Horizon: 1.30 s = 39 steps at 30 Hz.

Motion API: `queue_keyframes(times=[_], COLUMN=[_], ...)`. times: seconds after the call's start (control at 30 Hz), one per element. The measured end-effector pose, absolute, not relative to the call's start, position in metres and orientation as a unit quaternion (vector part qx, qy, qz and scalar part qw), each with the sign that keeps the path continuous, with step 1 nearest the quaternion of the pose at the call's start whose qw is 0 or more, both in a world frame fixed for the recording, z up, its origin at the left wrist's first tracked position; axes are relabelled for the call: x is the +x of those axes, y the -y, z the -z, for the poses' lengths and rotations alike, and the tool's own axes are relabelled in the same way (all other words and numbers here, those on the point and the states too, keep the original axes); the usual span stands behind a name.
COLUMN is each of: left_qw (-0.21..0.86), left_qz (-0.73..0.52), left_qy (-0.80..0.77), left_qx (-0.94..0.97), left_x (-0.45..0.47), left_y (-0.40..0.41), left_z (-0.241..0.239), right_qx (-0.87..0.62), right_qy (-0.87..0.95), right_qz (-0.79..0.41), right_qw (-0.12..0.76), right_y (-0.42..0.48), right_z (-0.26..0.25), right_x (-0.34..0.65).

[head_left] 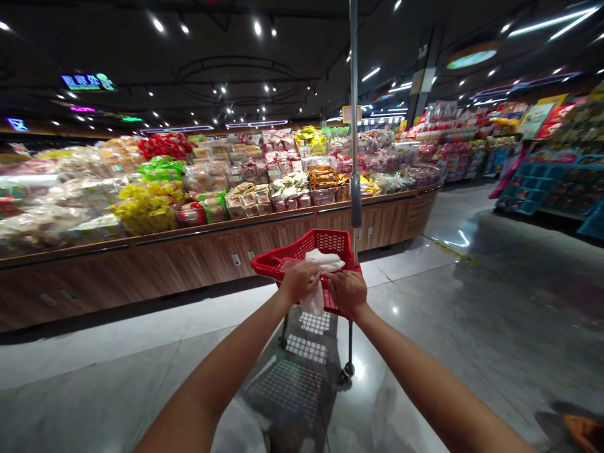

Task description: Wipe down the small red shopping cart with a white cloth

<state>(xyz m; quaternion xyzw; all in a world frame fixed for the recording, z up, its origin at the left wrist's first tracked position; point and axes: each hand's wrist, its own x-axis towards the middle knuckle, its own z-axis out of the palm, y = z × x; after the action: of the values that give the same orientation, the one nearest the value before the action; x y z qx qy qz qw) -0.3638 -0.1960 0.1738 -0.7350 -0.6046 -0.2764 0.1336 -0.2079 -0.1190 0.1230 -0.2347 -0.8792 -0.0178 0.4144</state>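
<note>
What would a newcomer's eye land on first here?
Probably the bright red shopping cart at centre, with the left hand and right hand at its near end and something white lying in it. Next, the grey pole rising at the cart's right edge to the top of the picture. Behind, colourful packaged goods heap along a wood-fronted counter.

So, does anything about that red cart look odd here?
Yes, two things. A tall gray pole rises at the red cart's right side, unusually high; its attachment is unclear. Pale, crumpled film also hangs loosely below the left hand, perhaps part of a bag. Nothing looks clearly spilled.
</note>
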Motion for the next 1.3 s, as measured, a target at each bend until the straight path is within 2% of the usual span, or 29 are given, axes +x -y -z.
queue_keyframes(times=[0.17, 0.27, 0.43, 0.6, 0.83, 0.93, 1.17, 1.3], left_qw=[0.18, 0.195, 0.199, 0.153, 0.147, 0.161, 0.169, 0.139], left_qz=[0.307, 0.301, 0.357, 0.314, 0.237, 0.248, 0.26, 0.205], left_qy=[0.68, 0.709, 0.696, 0.646, 0.715, 0.732, 0.654, 0.714], left_qx=[-0.641, -0.608, -0.591, -0.679, -0.641, -0.613, -0.69, -0.655], left_x=[-0.435, -0.447, -0.403, -0.355, -0.394, -0.409, -0.348, -0.358], left_y=[0.221, 0.228, 0.21, 0.182, 0.189, 0.203, 0.183, 0.171], left_z=[-0.17, -0.164, -0.155, -0.161, -0.182, -0.178, -0.161, -0.181], right_qx=[-0.252, -0.264, -0.277, -0.277, -0.241, -0.26, -0.259, -0.232], right_qy=[0.866, 0.854, 0.845, 0.851, 0.868, 0.861, 0.853, 0.868], right_qz=[0.02, 0.029, 0.032, 0.047, 0.057, 0.063, 0.089, 0.092], right_qw=[0.431, 0.448, 0.456, 0.444, 0.431, 0.432, 0.444, 0.429], right_y=[0.109, 0.106, 0.102, 0.101, 0.098, 0.099, 0.102, 0.094], right_z=[-0.126, -0.126, -0.123, -0.124, -0.128, -0.126, -0.124, -0.128], right_x=[-0.196, -0.197, -0.202, -0.202, -0.194, -0.197, -0.207, -0.2])
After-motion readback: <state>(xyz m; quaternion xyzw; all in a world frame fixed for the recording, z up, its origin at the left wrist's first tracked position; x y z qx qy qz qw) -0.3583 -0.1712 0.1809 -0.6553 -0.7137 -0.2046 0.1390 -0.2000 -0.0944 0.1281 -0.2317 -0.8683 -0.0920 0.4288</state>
